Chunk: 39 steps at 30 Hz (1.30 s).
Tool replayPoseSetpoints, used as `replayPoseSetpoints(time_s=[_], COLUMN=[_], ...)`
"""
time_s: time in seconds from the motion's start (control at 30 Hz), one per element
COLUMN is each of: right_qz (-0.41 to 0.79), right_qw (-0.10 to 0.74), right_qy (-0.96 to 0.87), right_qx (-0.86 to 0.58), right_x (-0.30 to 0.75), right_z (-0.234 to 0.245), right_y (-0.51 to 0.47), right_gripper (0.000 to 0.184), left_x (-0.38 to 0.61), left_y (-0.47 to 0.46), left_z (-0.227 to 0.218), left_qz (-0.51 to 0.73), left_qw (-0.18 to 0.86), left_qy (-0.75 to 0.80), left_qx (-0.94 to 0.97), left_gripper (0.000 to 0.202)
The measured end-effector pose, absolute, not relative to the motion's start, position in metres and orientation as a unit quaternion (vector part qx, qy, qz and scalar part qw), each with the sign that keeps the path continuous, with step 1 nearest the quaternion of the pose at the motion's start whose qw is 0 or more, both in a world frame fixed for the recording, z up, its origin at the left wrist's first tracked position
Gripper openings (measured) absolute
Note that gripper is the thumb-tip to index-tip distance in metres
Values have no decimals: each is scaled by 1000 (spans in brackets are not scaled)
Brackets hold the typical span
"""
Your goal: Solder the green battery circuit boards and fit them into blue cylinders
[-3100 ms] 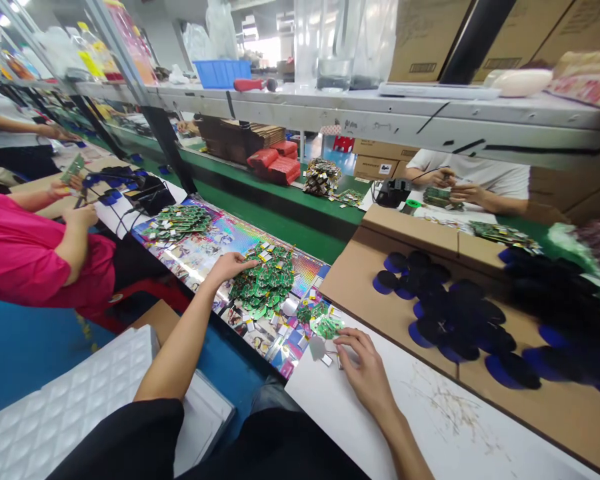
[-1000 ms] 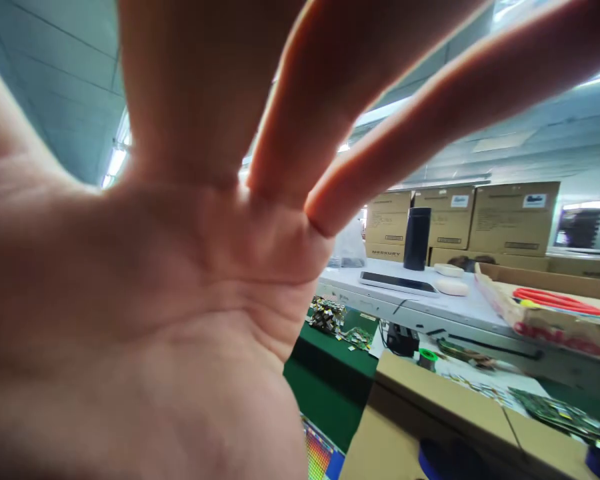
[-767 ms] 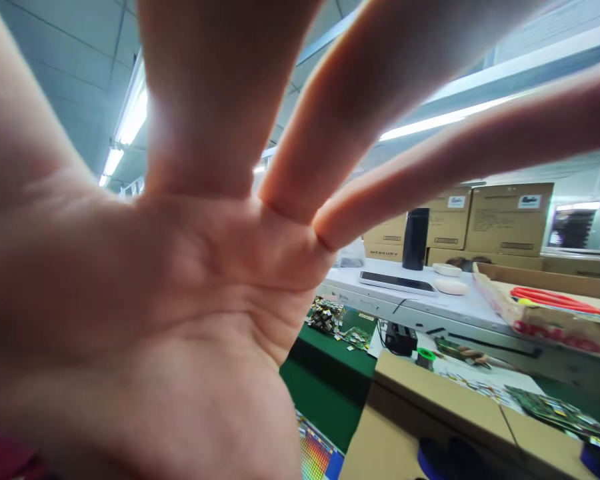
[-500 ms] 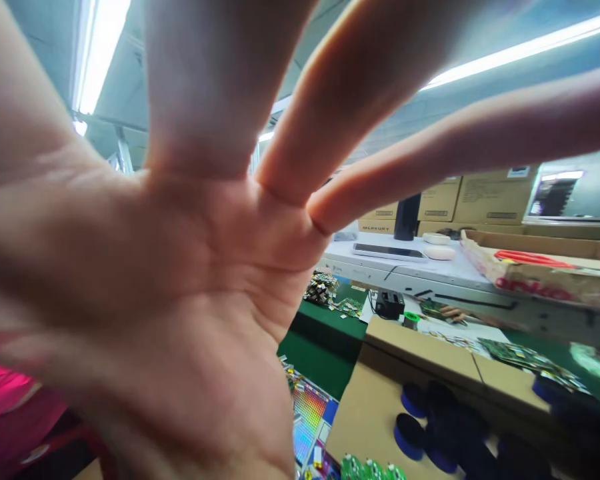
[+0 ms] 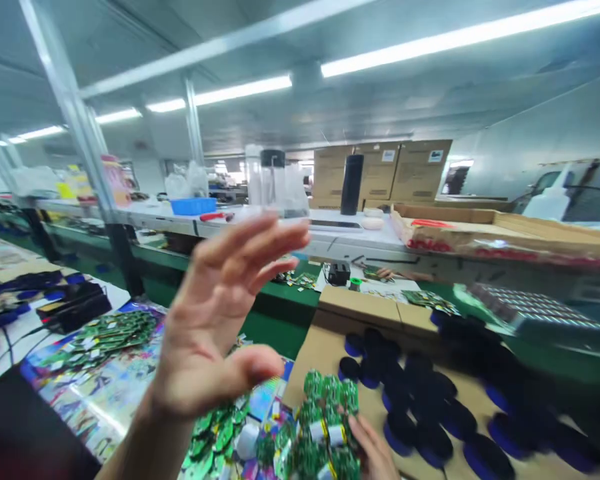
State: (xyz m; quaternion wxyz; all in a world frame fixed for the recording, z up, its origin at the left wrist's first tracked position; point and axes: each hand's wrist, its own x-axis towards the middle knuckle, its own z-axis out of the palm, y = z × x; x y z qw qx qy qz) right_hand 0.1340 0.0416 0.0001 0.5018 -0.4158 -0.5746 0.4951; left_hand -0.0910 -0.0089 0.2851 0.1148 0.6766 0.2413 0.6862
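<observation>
While the left hand point(image 5: 205, 333) hangs raised in the middle of the frame, holding nothing, its thumb stands well away from its fingers, which lie close together and slightly bent. At the lower middle, the right hand point(image 5: 375, 450) has its fingers pressed against the right edge of a cluster of green circuit boards point(image 5: 325, 430), gripping it; I cannot see its thumb. Small white parts with yellow ends sit on that cluster. Just left of it, below the raised hand, a pile of loose boards point(image 5: 215, 433) lies on the brightly printed tabletop point(image 5: 97, 413), and another stack point(image 5: 105, 337) rests farther left. Dark round caps with blue rims point(image 5: 420, 400) crowd the cardboard point(image 5: 325, 330) at lower right. Across the middle, a pale shelf point(image 5: 380, 250) carries a black bottle point(image 5: 353, 185) and a blue bin point(image 5: 193, 206).
</observation>
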Motion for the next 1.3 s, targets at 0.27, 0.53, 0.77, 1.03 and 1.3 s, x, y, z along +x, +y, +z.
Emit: replayPoseSetpoints(time_s=[0.27, 0.53, 0.77, 1.03, 1.3], right_qz=[589, 468, 517, 505, 383], right_qw=[508, 494, 518, 451, 381], right_qy=[-480, -570, -494, -538, -672], right_qx=[-406, -460, -469, -503, -506], right_x=[139, 127, 114, 103, 109], right_z=[19, 12, -7, -1, 31], right_y=[32, 18, 22, 57, 119], right_gripper=[48, 55, 66, 68, 23], left_x=[-59, -36, -31, -39, -58], left_y=[11, 6, 4, 16, 4], left_z=[28, 10, -1, -1, -23], left_qz=[552, 561, 594, 628, 620], left_qw=[500, 455, 577, 597, 496], left_qy=[481, 540, 469, 458, 549], left_qx=[462, 431, 306, 200, 261], left_gripper=[71, 72, 65, 61, 50])
